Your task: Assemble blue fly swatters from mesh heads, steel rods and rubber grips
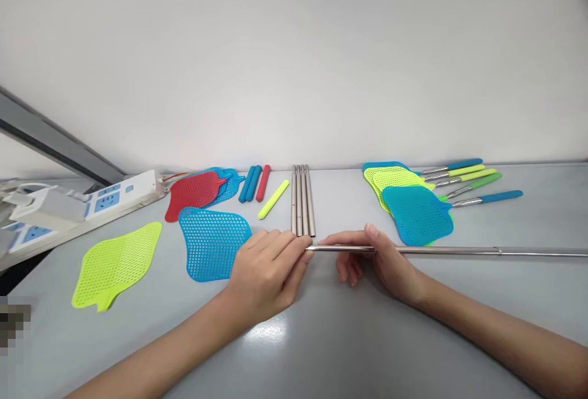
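A thin metal telescopic rod (pixel 441 250) runs level across the front, extended to the right edge of the view. My left hand (pixel 271 270) is closed around its left end, fingers pressed together. Beside that hand is a blue perforated fly swatter head (pixel 215 243); its neck is hidden by the hand, so I cannot tell whether it joins the rod. My right hand (pixel 386 261) holds the rod loosely between thumb and index finger, the other fingers curled below. Just behind the hands stand several short metal rods (pixel 303 203) side by side on the table.
Yellow (pixel 117 264) and red swatter heads (pixel 195 193) lie left. Blue grips (pixel 250 184), a red grip (pixel 263 183) and a yellow grip (pixel 274 199) lie behind. Assembled swatters (pixel 418 215) are piled right. A power strip (pixel 119 193) lines the left, a wall the back.
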